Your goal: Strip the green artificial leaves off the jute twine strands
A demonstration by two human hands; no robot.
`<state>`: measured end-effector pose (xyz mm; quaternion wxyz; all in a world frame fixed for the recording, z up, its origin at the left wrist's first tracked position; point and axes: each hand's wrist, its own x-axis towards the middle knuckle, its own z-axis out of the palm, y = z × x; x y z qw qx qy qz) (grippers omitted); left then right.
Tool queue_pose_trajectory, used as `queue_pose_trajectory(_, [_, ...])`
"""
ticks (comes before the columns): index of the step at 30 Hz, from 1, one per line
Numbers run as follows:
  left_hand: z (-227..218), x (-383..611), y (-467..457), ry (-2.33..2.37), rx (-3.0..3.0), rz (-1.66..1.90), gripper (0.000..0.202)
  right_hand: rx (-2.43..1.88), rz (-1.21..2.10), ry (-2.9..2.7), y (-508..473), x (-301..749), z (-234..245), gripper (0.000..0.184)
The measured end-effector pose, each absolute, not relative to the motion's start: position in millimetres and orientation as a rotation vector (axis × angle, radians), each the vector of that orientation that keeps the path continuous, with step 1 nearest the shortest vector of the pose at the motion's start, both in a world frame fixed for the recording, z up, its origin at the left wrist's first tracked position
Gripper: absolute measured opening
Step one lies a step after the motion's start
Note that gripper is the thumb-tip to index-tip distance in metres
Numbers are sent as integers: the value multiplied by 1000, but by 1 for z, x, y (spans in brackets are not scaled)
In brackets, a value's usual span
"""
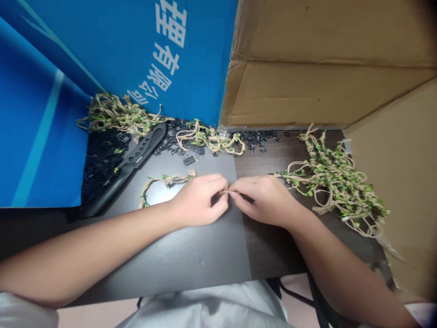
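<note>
My left hand (203,200) and my right hand (264,198) meet above the grey mat (191,259), fingertips pinched. Both grip a short stretch of twine (225,192) that shows between them. From behind my left hand, a leafy twine strand (146,189) with small green leaves curves round on the mat. Whether it joins the pinched piece is hidden by my fingers. Just right of my right hand, a thin end reaches out from a big heap of leafy twine (337,182).
More leafy twine (116,114) is piled at back left, and a smaller bunch (211,139) lies at back centre. A black knife-shaped object (136,157) rests among black plastic bits (102,155). Blue panels (112,41) and cardboard (290,91) wall the table's back and sides.
</note>
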<state>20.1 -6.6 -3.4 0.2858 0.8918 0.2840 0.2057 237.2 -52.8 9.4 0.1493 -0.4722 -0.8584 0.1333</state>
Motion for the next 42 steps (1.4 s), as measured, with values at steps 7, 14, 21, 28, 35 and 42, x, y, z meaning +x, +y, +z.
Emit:
queue_pose_trajectory(7, [-3, 20, -1, 746, 2359, 527, 25, -1370, 3, -2381, -46, 240, 6, 31])
queue_pose_trajectory(14, [-1, 19, 0, 625, 2244, 621, 19, -1444, -34, -2218, -48, 242, 3, 27])
queue_pose_trajectory(21, [-7, 19, 1, 640, 2236, 607, 16, -1318, 78, -2229, -49, 242, 5, 21])
queue_pose_trajectory(28, [-1, 18, 0, 659, 2196, 588, 14, -1304, -56, -2212, -50, 242, 5, 22])
queue_pose_trajectory(35, [0, 18, 1, 636, 2098, 661, 27, -1367, -56, -2202, -48, 239, 2, 30])
queue_pose_trajectory(42, [-1, 19, 2, 622, 2013, 803, 20, -1406, 104, -2341, -47, 237, 0, 35])
